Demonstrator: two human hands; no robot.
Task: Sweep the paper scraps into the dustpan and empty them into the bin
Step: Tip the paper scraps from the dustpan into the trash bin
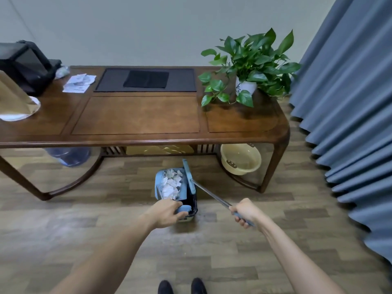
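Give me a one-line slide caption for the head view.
Left hand grips the blue dustpan full of paper scraps; right hand holds the broom beside it.

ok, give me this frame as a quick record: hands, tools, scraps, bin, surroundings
left hand: gripping the dustpan's handle
right hand: closed on the broom's handle
dustpan: blue, on the floor in front of the table
paper scraps: white, piled inside the dustpan
broom: blue head at the dustpan's right edge, metal shaft running back to the right hand
bin: small, dark inside, beside the left hand
floor: wood pattern, no loose scraps visible
table: dark wood, holds a potted plant and papers
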